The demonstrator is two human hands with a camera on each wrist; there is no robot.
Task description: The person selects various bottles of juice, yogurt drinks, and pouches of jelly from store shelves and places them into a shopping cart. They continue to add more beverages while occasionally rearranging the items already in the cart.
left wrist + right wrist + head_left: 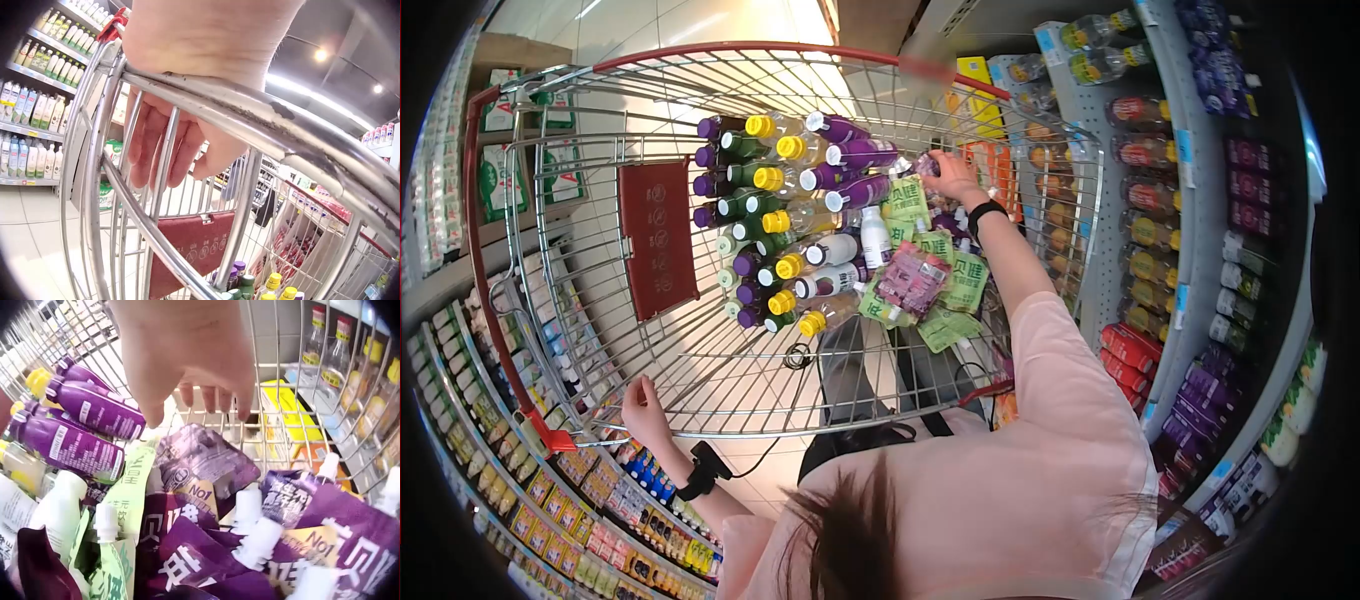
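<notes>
My right hand (953,178) is over the far right of the shopping cart. In the right wrist view its fingers (209,397) hang down loosely, the tips just above a purple pouch (203,459). Around it lie more purple spouted pouches (187,556) and light green ones (128,481). Purple bottles (65,447) lie to their left. My left hand (643,408) is at the cart's near left corner, holding nothing. Seen from the left wrist, it hangs over the metal rail (275,125), fingers (150,140) pointing down loosely behind the bars.
The wire cart (730,385) holds rows of bottles with yellow caps (775,222) and purple caps. A red plate (658,240) hangs on its left side. Drink shelves (1190,200) stand close on the right, and another stocked shelf (530,450) runs along the left.
</notes>
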